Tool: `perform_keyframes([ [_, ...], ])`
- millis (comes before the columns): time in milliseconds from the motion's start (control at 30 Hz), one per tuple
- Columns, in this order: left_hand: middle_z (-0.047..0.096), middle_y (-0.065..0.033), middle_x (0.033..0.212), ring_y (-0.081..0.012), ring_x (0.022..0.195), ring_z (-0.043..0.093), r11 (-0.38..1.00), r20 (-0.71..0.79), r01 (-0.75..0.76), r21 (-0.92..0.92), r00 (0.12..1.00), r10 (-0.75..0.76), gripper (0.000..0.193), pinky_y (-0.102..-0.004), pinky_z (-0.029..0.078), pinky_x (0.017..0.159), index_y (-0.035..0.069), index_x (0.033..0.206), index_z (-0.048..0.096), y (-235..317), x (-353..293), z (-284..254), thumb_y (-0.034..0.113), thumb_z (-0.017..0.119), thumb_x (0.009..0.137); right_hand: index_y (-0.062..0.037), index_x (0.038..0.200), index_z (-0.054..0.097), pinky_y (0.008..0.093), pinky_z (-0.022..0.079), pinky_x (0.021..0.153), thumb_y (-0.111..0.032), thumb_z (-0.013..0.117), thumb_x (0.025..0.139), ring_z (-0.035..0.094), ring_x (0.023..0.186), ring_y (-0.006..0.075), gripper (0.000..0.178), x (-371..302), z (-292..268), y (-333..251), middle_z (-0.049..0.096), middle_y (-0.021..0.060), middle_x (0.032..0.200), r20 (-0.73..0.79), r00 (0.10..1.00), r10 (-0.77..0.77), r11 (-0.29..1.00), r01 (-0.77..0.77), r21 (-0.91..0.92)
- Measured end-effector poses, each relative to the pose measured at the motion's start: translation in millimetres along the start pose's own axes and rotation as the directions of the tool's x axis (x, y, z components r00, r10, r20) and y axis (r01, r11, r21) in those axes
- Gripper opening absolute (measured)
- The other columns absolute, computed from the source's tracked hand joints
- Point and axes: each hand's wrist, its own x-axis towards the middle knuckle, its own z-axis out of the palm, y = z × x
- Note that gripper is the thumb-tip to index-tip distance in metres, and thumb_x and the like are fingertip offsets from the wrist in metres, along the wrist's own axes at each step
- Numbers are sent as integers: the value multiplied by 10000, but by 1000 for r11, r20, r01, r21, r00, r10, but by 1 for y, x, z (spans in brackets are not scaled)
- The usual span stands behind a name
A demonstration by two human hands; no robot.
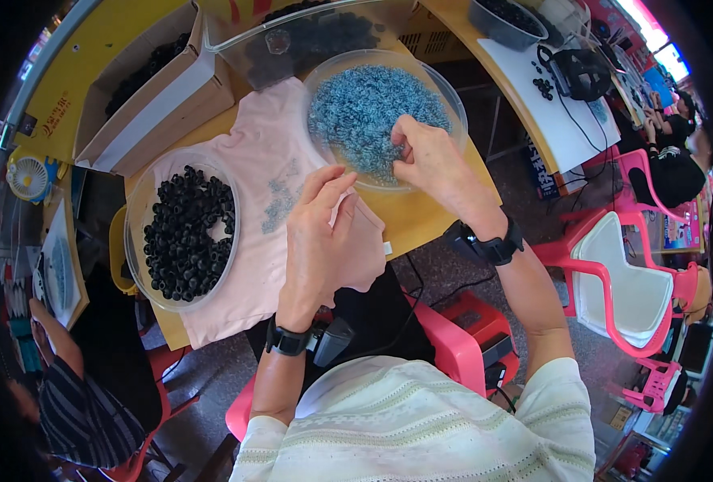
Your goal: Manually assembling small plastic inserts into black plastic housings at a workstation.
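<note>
My right hand (437, 165) reaches over the near right rim of a clear round tub (461, 120). Its fingers are curled together among small, blue-grey, coil-like pieces (364, 108) that fill the tub; whatever they hold is hidden. My left hand (315, 237) is raised above a pink cloth (244, 173), fingers pointing away from me and thumb apart, with nothing visible in it. Beside it on the cloth lies a loose patch of the same small pieces (280, 201). To the left, a clear round tub (232, 265) holds many small black hollow plastic parts (184, 233).
An open cardboard box (163, 112) and a large clear bin (236, 52), both with black parts, stand at the back of the yellow table (453, 193). A small yellow fan (28, 177) is at far left. Pink chairs (606, 273) and other people (91, 418) are around.
</note>
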Motion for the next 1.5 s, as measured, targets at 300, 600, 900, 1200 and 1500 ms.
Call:
perform_keyframes([
  [300,635,-132,1246,-296,1173,606,999,18,12,-33,1000,-12,293,-365,471,989,45,1152,688,2,-10,-10,-4,650,865,-7,979,629,407,520,784,-73,749,754,664,871,338,264,-10,-27,-24,642,165,952,87,996,-5,1000,7,-28],
  [600,663,-117,1181,-266,1116,631,999,4,25,-21,1000,-25,226,-344,476,961,36,1092,709,11,-27,-26,2,648,877,-36,980,684,429,506,849,-66,736,745,638,938,369,242,-3,-4,-9,625,174,995,32,999,-11,996,14,-93],
  [900,678,-117,1126,-242,1078,643,994,32,107,-38,994,-105,197,-319,485,930,19,1072,711,13,-55,-48,6,643,888,-4,1009,684,351,545,756,-15,690,794,695,830,312,215,-4,-11,0,692,195,852,-52,999,-9,999,11,43],
  [1200,687,-129,1107,-238,1035,660,988,-46,154,22,987,-153,185,-308,494,907,-8,1057,703,-12,-70,-66,-7,634,886,15,1005,675,293,548,704,-67,687,833,705,741,219,191,0,-21,-13,700,168,792,-117,992,42,999,-38,38],
  [1500,668,-121,1086,-223,969,668,989,-101,99,107,991,-88,175,-283,516,842,-22,1044,695,-37,-78,-67,-17,646,876,17,1010,642,371,528,683,20,641,788,664,759,331,222,-20,54,-94,656,184,915,42,957,-287,935,270,230],
])
